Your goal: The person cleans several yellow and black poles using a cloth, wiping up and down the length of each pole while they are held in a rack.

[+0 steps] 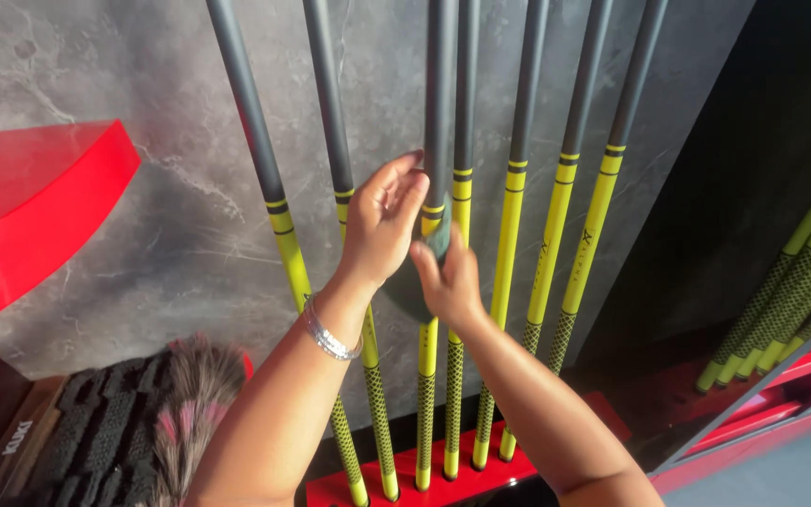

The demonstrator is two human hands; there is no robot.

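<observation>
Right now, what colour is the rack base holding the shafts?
Red, shown in the head view: rack base.

A grey marbled wall panel [143,244] stands behind everything. At the left a glossy red curved shelf [30,202] juts out from it. Below the shelf lies a feather duster [190,404] with grey and pink plumes, just beside black foam padding [105,432]. At the far right more yellow shafts [800,282] lean above a red ledge [781,413].
</observation>
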